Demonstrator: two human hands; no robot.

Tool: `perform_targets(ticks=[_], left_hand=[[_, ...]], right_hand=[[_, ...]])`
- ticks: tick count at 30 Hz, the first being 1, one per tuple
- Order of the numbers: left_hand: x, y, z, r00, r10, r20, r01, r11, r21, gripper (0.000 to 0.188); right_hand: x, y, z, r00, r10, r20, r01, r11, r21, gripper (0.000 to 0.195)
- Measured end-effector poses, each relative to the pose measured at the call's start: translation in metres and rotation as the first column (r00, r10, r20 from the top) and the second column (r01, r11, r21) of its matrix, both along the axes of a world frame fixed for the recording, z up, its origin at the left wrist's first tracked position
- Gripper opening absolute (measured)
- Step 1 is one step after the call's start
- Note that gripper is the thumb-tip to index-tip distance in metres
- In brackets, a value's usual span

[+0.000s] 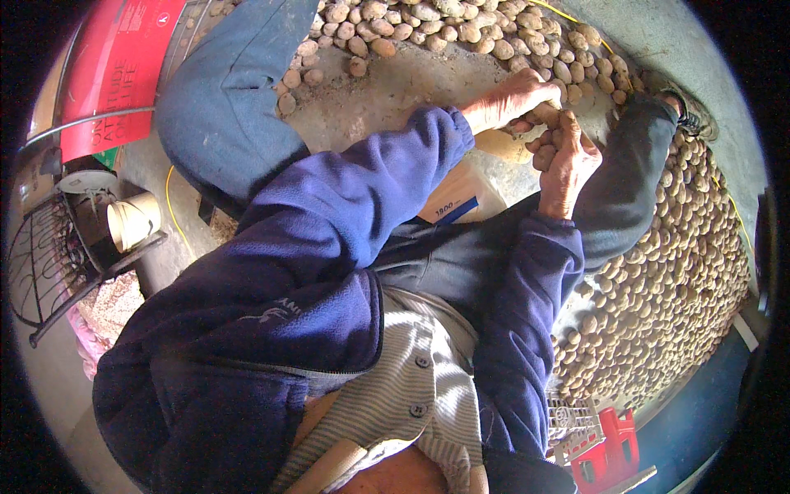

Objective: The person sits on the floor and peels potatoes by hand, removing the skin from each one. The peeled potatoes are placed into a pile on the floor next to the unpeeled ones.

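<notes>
My left hand (524, 97) reaches forward with its fingers closed on a brown potato (545, 115). Just below it, my right hand (571, 162) cups several small potatoes (544, 157) against its palm, its thumb and fingertips close to the left hand's potato. How far each hand's fingers wrap round is partly hidden. Under my forearms, between my legs, sits a cardboard box (472, 190) with print on its side; my left sleeve covers part of it. Beyond my hands, a spread of loose potatoes (432, 25) lies on the concrete floor.
A large potato heap (666, 296) fills the floor beyond my right leg (629, 179). White and red plastic crates (608, 441) stand behind it. At left are a cream bucket (134, 220), a black metal rack (46, 272) and a red printed panel (117, 74). A yellow cord (175, 207) crosses the floor.
</notes>
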State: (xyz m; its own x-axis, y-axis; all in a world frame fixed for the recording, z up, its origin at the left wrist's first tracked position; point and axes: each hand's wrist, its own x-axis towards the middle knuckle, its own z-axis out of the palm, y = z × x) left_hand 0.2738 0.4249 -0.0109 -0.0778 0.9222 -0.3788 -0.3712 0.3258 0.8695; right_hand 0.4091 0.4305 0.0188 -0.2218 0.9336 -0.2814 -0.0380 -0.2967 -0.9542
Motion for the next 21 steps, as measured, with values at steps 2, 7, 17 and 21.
perform_targets(ticks=[2, 7, 17, 21], left_hand=[[0.009, -0.001, 0.003, 0.998, 0.053, -0.022, -0.052, 0.998, 0.03, 0.028], [0.021, 0.004, -0.022, 0.957, 0.151, -0.246, -0.127, 0.986, 0.112, 0.044], [0.029, 0.006, -0.025, 0.969, 0.239, 0.069, -0.243, 0.968, 0.056, 0.033], [0.033, 0.009, -0.011, 0.923, 0.361, 0.136, -0.362, 0.932, -0.018, 0.028]], right_hand=[[0.002, 0.001, -0.001, 1.0, 0.002, -0.02, -0.002, 1.0, -0.005, 0.035], [-0.002, -0.002, 0.004, 1.0, -0.023, -0.002, 0.023, 0.999, -0.029, 0.033], [0.004, 0.0, -0.003, 1.0, 0.001, -0.015, 0.0, 0.998, 0.058, 0.031], [0.0, -0.002, -0.002, 0.999, -0.037, -0.012, 0.038, 0.993, 0.114, 0.028]])
